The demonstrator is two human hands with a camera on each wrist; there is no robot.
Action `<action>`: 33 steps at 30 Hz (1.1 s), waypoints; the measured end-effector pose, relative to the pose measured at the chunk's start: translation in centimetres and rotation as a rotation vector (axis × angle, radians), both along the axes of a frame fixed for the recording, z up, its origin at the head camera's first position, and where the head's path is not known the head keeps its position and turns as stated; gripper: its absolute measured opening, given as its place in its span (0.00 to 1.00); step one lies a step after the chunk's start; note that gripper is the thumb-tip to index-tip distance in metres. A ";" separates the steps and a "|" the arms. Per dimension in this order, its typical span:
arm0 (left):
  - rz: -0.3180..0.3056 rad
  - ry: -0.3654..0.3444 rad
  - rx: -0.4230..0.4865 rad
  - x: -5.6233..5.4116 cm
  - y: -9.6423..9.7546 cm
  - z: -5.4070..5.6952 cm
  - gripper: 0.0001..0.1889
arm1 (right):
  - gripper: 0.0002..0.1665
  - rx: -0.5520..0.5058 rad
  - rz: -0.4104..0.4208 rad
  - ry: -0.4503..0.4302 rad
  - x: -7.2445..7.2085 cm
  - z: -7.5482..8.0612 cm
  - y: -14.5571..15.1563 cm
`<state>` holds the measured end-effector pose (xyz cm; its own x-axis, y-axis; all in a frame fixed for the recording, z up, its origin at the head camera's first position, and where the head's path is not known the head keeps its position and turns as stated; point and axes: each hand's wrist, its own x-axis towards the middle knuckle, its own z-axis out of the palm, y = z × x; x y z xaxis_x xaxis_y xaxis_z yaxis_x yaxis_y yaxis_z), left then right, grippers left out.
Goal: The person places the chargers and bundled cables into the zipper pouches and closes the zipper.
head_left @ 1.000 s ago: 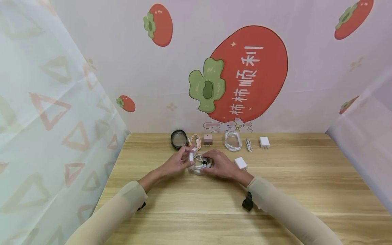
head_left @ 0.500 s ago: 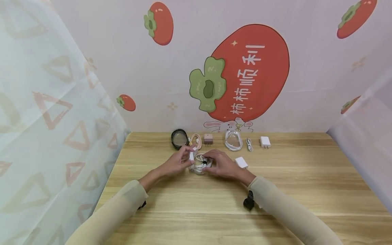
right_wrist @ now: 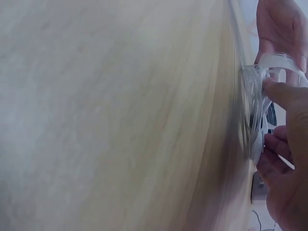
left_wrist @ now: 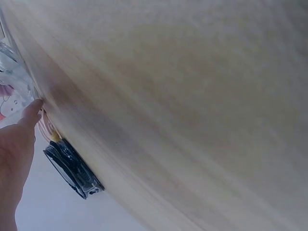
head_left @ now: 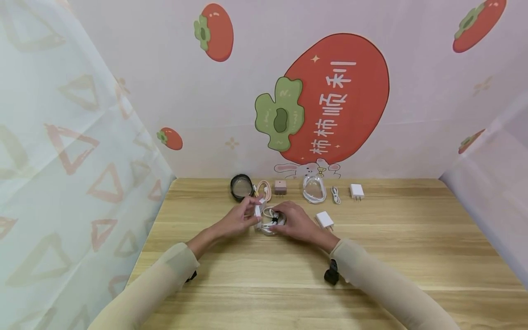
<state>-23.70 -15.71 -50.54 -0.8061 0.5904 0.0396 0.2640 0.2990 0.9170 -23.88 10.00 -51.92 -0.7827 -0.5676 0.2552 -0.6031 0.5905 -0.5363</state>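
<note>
A clear round plastic case (head_left: 268, 232) sits on the table in the middle of the head view. Inside it lies a coiled white cable (head_left: 267, 224) bound with a black strap (head_left: 275, 220). My left hand (head_left: 237, 222) pinches the case's raised clear side, where a white strip shows, between thumb and fingers. From the right, my right hand (head_left: 298, 221) grips the coil at the case's right side. In the right wrist view the thumb and fingers of my right hand (right_wrist: 288, 144) close around the case's edge. The left wrist view catches only part of my left hand (left_wrist: 17, 149).
Along the table's back edge lie a black cable coil (head_left: 231, 187), a pink cable (head_left: 269, 191), a pinkish charger plug (head_left: 280, 187), a larger white coil (head_left: 306, 194), a small white cable (head_left: 335, 195) and a white charger (head_left: 356, 191). Another white charger (head_left: 324, 219) lies beside my right hand.
My right hand and forearm have shifted very slightly left, and the black strap on the coil with them. My left hand keeps its place.
</note>
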 end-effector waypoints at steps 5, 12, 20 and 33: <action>-0.008 0.008 0.005 0.1 0.0 0.0 0.22 | 0.34 0.013 -0.044 0.035 0.1 -0.4 -0.6; -0.002 0.007 0.006 0.0 0.0 0.0 0.21 | 0.33 0.026 -0.098 0.071 0.3 -0.3 -1.3; -0.010 0.015 0.022 0.0 0.1 -0.1 0.21 | 0.36 0.041 -0.050 -0.040 0.2 1.0 -0.9; 0.000 -0.004 0.017 0.0 0.1 -0.1 0.21 | 0.31 0.015 0.019 -0.109 -0.1 1.6 0.0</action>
<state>-23.67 -15.58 -50.60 -0.8064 0.5896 0.0460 0.2599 0.2835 0.9231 -23.97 10.03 -50.37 -0.7944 -0.5858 0.1603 -0.5528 0.5881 -0.5904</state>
